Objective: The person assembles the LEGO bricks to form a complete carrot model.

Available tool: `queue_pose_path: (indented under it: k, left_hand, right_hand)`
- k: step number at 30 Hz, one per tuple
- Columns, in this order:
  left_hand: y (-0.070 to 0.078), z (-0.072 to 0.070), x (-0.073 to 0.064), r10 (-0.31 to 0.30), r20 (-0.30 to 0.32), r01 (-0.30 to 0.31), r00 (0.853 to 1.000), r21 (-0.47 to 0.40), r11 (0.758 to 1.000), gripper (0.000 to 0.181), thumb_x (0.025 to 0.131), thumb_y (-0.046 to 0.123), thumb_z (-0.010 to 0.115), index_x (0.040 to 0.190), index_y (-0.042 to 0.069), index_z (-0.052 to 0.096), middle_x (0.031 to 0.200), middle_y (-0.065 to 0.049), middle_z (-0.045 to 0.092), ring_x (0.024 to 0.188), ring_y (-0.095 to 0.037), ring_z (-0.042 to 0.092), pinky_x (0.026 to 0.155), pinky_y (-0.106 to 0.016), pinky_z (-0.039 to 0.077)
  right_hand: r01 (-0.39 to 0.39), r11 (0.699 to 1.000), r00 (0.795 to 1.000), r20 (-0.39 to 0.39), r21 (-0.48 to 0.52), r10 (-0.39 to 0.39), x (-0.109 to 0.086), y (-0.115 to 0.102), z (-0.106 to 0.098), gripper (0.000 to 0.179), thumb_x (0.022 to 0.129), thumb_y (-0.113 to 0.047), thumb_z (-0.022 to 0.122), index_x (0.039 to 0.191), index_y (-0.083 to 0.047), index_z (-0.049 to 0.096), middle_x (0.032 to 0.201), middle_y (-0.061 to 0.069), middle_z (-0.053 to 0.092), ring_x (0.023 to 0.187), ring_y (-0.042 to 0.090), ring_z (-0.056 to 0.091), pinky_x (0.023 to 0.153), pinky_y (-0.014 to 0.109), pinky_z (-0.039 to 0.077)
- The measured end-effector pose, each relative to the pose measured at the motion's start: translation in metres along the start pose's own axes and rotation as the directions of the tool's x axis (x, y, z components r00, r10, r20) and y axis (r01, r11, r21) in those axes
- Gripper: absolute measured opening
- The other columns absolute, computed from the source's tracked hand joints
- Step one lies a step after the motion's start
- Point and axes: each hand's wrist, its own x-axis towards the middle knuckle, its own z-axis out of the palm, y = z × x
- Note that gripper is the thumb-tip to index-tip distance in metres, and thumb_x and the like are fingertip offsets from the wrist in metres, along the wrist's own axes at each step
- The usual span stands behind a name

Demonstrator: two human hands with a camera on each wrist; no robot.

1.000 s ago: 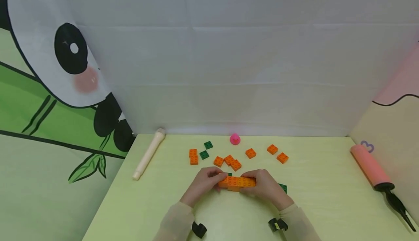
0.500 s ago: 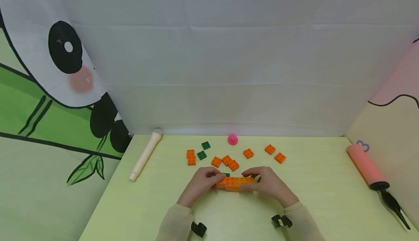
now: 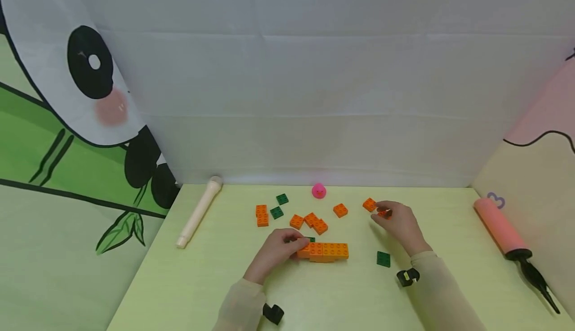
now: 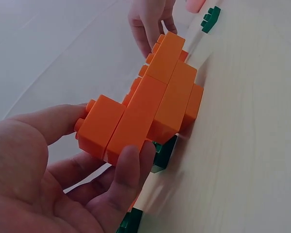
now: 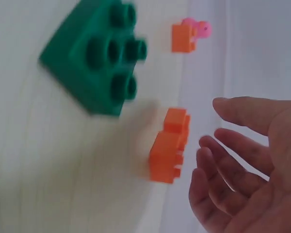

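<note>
White cloth hangs behind a pale yellow tabletop point(image 3: 215, 281); its printed left side shows a big cartoon eye point(image 3: 91, 62).

We log an orange brick build point(image 3: 334, 251) on the near half of the tabletop, about midway between its left and right edges. Its long axis runs left to right, nearly parallel to the far edge, with the free end pointing toward the right edge. Studs face up; from the left wrist we see the upper course overhang shorter courses below. We cannot tell whether its base touches the tabletop.

Left hand point(image 3: 275, 251) holds the left end, fingers curled to both sides of it. Right hand point(image 3: 401, 223) reaches over an orange brick point(image 3: 382, 213) toward the far right; from the right wrist we see thumb and fingers spread well apart, gripping nothing.

A second orange brick point(image 3: 369, 204) sits just beside those fingertips. A green brick point(image 3: 383, 259) lies between the build and the right edge. Other loose bricks point(image 3: 262, 216) scatter between the build and the far edge, where a pink round toy point(image 3: 319, 191) stands. Near the far left corner we note a cream rod point(image 3: 199, 213), slanting; along the right edge, a pink cylinder with a black nozzle point(image 3: 502, 225).
</note>
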Motion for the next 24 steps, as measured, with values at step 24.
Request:
queue_pose_path:
  k: [24]
  left_hand:
    - [0.001,0.001,-0.001,0.02,-0.031,-0.019,0.999,0.037,0.999,0.024,0.098,0.036,0.075,0.097,0.013,0.076,0.084,-0.002,0.066,0.07,-0.023,0.066,0.07,-0.034,0.053]
  right_hand:
    - [-0.122,0.991,0.988,0.084,-0.058,0.127,0.016,0.027,0.001,0.046,0.089,-0.013,0.082,0.125,0.011,0.066,0.119,0.026,0.067,0.1,0.037,0.06,0.095,0.056,0.051]
